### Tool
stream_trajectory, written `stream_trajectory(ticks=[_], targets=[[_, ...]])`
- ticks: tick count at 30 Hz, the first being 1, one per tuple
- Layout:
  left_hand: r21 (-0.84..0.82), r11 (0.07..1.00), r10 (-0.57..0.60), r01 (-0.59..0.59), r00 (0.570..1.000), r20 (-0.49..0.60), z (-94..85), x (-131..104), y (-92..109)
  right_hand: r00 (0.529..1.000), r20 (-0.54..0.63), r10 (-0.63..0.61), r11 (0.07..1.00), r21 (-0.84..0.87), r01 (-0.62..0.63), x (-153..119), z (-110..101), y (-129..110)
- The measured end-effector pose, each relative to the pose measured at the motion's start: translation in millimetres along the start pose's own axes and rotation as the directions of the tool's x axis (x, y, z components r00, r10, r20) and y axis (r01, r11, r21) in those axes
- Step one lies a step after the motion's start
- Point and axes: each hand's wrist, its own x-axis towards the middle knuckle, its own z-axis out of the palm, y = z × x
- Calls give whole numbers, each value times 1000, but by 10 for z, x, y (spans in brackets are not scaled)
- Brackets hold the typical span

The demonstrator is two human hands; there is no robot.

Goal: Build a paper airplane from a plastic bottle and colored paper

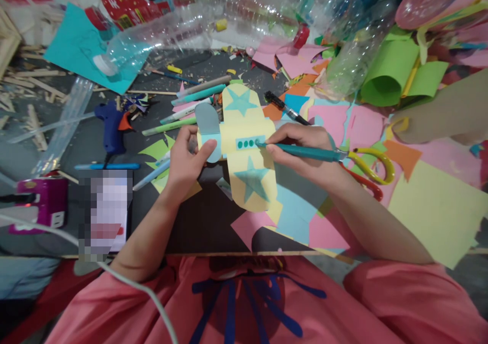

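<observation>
A yellow paper airplane [247, 130] with rounded wings lies before me, a blue-green star on each wing. My left hand [188, 156] grips its blue paper tail piece [208, 120], the thumb on top. In my right hand [305, 151] is a teal marker [305, 152], its tip touching a light blue strip [244, 143] on the airplane's body. Several dark green dots show on that strip. Loose markers [198, 94] lie just behind the tail, and a black pen [285, 107] rests behind the right hand.
Yellow-handled scissors [371, 165] lie right of my right hand, among paper scraps [328, 227]. A blue glue gun [112, 128], a phone [110, 212] and a purple box [46, 204] are at left. Plastic bottles [160, 31] and green paper rolls [391, 72] stand farther back.
</observation>
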Motion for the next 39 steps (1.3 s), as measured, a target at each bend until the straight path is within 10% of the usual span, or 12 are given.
stream_trajectory(ticks=[39], targets=[[22, 999, 23, -23, 999, 27, -6, 20, -44, 998, -53, 44, 999, 25, -42, 1, -10, 75]])
